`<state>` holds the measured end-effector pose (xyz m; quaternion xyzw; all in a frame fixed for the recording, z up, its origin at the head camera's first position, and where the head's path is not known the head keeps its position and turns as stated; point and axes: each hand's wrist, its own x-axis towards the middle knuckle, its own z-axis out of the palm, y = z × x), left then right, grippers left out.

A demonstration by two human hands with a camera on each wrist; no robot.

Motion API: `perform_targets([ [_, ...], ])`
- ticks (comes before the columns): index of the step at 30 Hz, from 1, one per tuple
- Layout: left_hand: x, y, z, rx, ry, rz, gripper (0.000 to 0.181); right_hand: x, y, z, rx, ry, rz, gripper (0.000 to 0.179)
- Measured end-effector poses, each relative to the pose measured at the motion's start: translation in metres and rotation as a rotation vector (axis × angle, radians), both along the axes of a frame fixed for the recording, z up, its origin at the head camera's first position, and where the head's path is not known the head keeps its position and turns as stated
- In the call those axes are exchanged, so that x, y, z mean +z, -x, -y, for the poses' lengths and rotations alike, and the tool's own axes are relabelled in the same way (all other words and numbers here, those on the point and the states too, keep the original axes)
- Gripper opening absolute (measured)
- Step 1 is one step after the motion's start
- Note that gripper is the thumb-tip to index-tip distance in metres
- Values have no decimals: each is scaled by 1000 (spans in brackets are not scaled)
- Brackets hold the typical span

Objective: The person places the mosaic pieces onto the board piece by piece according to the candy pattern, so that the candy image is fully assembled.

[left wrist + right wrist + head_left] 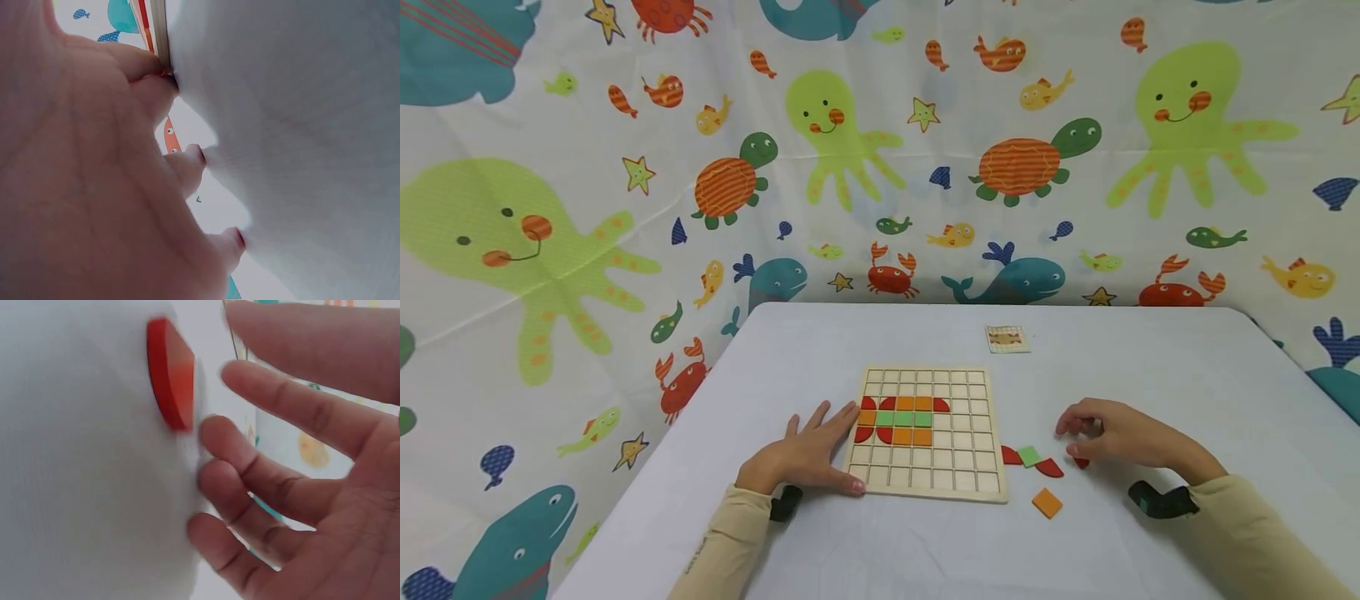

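Note:
A square wooden grid board lies on the table, with red, orange and green tiles filling part of its left side. My left hand is spread flat on the table, its index finger and thumb at the board's left edge. To the right of the board, my right hand hovers low with loosely bent fingers. Just below its thumb lies a red quarter-round tile. The right wrist view shows that tile apart from the fingertips.
Between board and right hand lie a green square tile and two more red tiles, one being a quarter-round. Nearer me is an orange square tile. A small pattern card sits behind the board. A printed sea-animal cloth hangs beyond the table.

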<state>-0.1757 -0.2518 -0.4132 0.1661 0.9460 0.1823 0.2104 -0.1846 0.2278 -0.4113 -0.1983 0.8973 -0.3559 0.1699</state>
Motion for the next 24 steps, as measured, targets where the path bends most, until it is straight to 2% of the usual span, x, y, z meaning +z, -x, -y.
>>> perform_targets([
  [4,1,-1,-1,-3,0,-2,123,-3,-1,16,33,15,-50,27],
  [8,1,0,0,-5,-4,1,123,-7,-3,33,52,-2,-75,22],
  [14,0,1,0,-10,-2,6,123,-10,-6,49,58,-26,-107,17],
  [19,1,0,0,-6,0,-6,123,-11,-7,51,27,-17,-121,22],
  [24,-1,1,0,-2,7,-12,123,-9,-5,55,-15,47,-116,19],
])
